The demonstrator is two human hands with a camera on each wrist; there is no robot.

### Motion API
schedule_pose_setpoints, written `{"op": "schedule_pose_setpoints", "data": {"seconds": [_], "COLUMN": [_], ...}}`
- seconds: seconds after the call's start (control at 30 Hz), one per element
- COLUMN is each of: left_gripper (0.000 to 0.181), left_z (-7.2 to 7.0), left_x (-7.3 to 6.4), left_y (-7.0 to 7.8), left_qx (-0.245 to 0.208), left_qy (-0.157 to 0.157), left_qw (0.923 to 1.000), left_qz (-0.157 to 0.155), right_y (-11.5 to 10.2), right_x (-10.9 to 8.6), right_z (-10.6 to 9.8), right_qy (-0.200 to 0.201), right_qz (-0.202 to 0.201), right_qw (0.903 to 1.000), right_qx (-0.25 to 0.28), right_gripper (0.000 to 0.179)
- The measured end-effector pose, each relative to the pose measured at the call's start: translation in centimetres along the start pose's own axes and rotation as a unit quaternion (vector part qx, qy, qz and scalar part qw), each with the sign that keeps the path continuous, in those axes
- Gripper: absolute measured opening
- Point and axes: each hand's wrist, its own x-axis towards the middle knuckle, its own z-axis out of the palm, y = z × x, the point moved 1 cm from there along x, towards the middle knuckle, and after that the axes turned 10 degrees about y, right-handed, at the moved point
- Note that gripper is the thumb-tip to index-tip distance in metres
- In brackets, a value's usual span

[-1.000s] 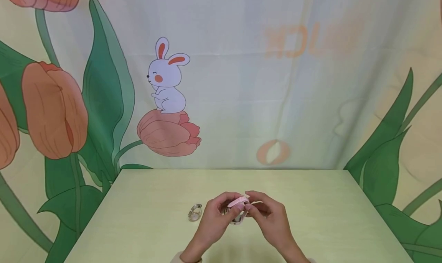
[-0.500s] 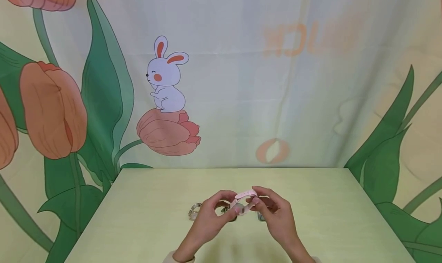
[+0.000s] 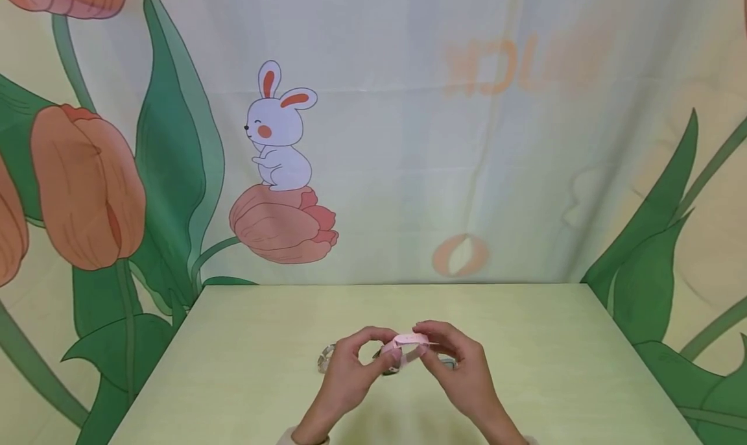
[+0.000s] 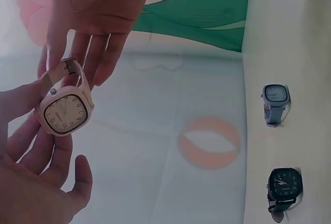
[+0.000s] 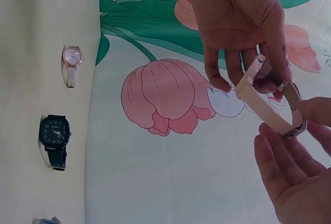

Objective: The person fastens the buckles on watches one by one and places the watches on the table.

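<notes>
Both hands hold a pink wristwatch (image 3: 412, 339) above the table, its strap bent round into a loop. My left hand (image 3: 353, 367) grips the square case, thumb on one side and fingers behind. In the left wrist view the watch's pale numbered dial (image 4: 65, 114) faces the camera. My right hand (image 3: 458, 370) pinches the strap at the far side of the loop. In the right wrist view the strap's metal buckle (image 5: 296, 130) shows at those fingertips; whether it is fastened I cannot tell.
On the pale table (image 3: 245, 328) lie a black square watch (image 4: 284, 183), a blue-grey watch (image 4: 275, 94) and a small pinkish watch with a round dial (image 5: 72, 56). The hands partly cover these in the head view. A printed curtain (image 3: 385, 140) hangs behind the table.
From one second ago the hands drew slightly apart and the pink watch rose, its loop coming into view. In the last half second it has shifted a little left and down.
</notes>
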Motion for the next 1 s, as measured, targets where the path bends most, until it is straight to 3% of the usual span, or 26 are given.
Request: {"op": "schedule_pose_setpoints", "data": {"seconds": [0.1,0.2,0.53,0.77,1.0], "left_gripper": [0.021,0.021,0.018,0.017,0.015], "left_z": [-0.02,-0.01,0.11,0.36,0.32], "left_x": [-0.06,-0.12,-0.19,-0.24,-0.32], "left_y": [-0.06,-0.16,-0.05,-0.07,-0.09], "left_qx": [0.007,0.007,0.011,-0.012,0.011], "left_qy": [-0.018,-0.029,-0.042,-0.041,-0.042], "left_qw": [0.9998,0.9996,0.9990,0.9991,0.9990], "left_qz": [-0.004,-0.004,-0.003,-0.005,0.011], "right_y": [-0.15,-0.28,-0.08,-0.11,0.05], "right_x": [0.18,0.21,0.05,-0.25,-0.31], "right_z": [0.21,0.36,0.54,0.69,0.77], "right_qy": [-0.005,-0.006,0.010,0.029,0.018], "right_qz": [-0.074,-0.101,-0.109,-0.120,-0.120], "right_qw": [0.9970,0.9944,0.9932,0.9921,0.9926], "right_qx": [-0.019,-0.030,-0.041,-0.024,-0.009], "right_gripper": [0.026,0.022,0.019,0.022,0.024]}}
